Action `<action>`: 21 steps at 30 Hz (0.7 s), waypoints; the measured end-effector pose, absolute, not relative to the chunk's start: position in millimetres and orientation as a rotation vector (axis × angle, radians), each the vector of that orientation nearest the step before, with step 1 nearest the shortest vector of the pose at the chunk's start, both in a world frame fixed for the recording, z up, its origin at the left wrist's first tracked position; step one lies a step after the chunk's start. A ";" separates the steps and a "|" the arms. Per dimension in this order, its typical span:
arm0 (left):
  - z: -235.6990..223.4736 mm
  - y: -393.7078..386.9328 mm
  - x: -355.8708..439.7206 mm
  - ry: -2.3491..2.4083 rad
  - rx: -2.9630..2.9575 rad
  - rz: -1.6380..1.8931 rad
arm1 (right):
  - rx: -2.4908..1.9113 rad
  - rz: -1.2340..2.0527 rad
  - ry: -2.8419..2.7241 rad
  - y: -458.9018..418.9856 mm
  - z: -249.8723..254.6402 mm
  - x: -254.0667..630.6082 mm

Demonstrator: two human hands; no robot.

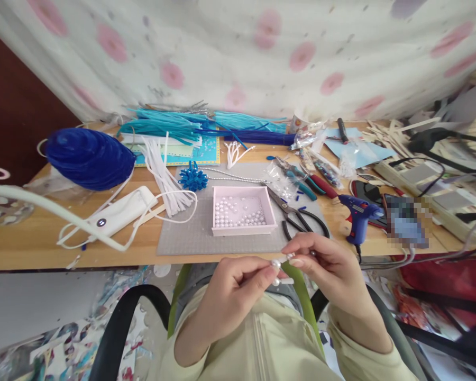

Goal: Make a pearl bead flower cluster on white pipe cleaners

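Observation:
Just in front of the table edge, my left hand (238, 291) pinches a small white piece with pearl beads (276, 263) on it, perhaps short white pipe cleaner stems. My right hand (329, 267) is closed at the other end of the same piece, its thumb and forefinger at a pearl bead. Fingers partly hide the piece. Beyond my hands, a pale pink box (241, 231) holds many loose pearl beads (254, 218). Behind the box lie white stems tipped with pearls (235, 153) and a blue looped pompom flower (193, 177).
Black-handled scissors (287, 209), pliers (301, 182) and a blue glue gun (359, 214) lie to the right. White pipe cleaners (164, 177), a white corded device (121, 214) and a dark blue bundle (89, 159) are left. Turquoise pipe cleaners (162, 124) lie at the back.

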State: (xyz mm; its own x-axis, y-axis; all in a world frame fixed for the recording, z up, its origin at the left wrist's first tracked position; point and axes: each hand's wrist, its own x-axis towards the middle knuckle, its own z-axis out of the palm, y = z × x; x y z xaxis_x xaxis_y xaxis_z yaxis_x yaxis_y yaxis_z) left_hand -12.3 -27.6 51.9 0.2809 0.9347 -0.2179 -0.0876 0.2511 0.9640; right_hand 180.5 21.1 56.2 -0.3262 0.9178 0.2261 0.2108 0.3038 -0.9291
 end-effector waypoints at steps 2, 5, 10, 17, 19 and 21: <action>52.8 -27.3 -12.3 1.024 1.074 0.887 | -1.004 1.080 -1.746 20.9 56.7 181.2; 54.0 -27.6 -12.7 1.031 1.098 0.869 | -1.001 1.076 -1.768 20.2 57.7 182.4; 53.8 -30.3 -15.1 1.048 1.164 0.857 | -0.946 1.044 -1.855 19.4 60.0 186.3; 55.4 -30.8 -17.7 1.059 1.254 0.820 | -0.751 0.966 -1.990 23.6 64.4 186.3; 56.2 -30.6 -18.7 1.056 1.270 0.810 | -0.687 0.960 -2.000 24.7 63.4 184.2; 56.6 -30.4 -19.9 1.055 1.283 0.805 | -0.661 0.987 -1.967 25.3 61.3 181.5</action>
State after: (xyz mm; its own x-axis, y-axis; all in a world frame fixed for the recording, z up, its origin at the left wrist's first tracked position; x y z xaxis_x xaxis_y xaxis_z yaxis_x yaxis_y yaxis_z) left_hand -19.9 -30.4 56.6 0.3432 0.9247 -0.1645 0.0855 0.1436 0.9859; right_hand 181.5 25.3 61.3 -0.5272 0.7307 0.4338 0.0887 0.5550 -0.8271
